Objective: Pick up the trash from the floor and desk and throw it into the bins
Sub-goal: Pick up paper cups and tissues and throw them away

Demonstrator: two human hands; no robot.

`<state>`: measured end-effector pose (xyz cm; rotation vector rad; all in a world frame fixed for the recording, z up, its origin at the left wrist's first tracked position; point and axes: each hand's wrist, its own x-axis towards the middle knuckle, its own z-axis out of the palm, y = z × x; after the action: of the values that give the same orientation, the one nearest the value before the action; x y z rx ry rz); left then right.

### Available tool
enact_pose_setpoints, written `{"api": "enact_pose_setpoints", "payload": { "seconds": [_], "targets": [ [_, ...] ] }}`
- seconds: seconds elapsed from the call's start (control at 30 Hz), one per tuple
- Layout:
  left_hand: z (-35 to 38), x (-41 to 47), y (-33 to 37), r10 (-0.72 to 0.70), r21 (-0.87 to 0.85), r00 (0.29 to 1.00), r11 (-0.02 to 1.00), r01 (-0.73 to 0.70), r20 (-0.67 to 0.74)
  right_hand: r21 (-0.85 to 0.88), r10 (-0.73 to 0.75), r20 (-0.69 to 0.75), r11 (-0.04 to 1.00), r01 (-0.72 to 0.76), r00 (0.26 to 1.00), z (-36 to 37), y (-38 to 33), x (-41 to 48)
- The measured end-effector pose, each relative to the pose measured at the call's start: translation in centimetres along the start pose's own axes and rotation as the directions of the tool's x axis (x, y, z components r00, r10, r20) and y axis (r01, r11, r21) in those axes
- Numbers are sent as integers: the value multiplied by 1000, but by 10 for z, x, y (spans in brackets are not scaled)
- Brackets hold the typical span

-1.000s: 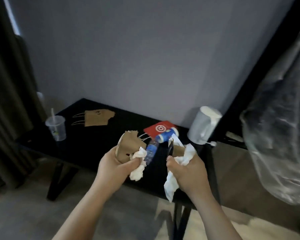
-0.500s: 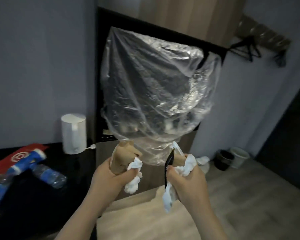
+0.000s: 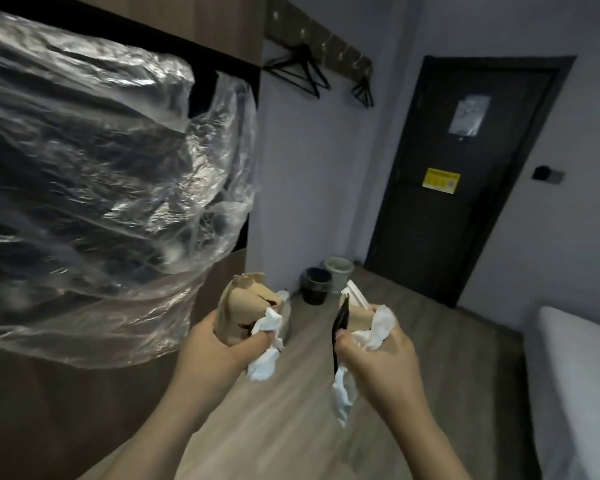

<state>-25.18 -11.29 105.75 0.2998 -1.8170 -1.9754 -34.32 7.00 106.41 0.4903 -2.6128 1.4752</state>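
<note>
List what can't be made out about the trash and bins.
Head view:
Contents of the black bin and pale bin: too far and dark.
The thin black item in the right hand: edge-on, among tissue.
Inside of the paper bag in the left hand: hidden by its folds.
Under the clear plastic sheet: glare, wrinkles.

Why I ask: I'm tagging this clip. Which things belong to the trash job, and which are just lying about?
Job: left hand gripping a torn brown paper bag and white tissue; right hand gripping more tissue, brown paper and a flat black piece; black bin and pale bin on the floor.
Just there: clear plastic sheet, black hangers, dark door, white bed edge.
</note>
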Motion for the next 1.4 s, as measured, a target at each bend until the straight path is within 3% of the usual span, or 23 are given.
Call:
{"api": "enact_pose_setpoints", "payload": {
  "seconds": [0.27, 0.5, 0.83, 1.17, 1.4],
  "targets": [
    [54, 133, -30, 31, 25, 995, 999, -33, 95, -54, 59, -118, 996, -66, 991, 2, 44, 118],
    [73, 276, -35, 50, 10, 997, 999, -51, 53, -71, 97, -177, 991, -112, 979, 23, 57, 246],
    [158, 425, -57, 59, -5, 975, 998, -60, 216, -41, 119, -253, 990, -134, 960, 14, 119, 399],
    [264, 590, -93, -35, -120, 947, 990, 77, 320, -18, 92, -231, 995, -99, 968, -21, 200, 589],
    [322, 691, -112, -3, -77, 971, 997, 22, 237, -28, 65, -193, 997, -71, 979, -38, 242, 715]
  ]
}}
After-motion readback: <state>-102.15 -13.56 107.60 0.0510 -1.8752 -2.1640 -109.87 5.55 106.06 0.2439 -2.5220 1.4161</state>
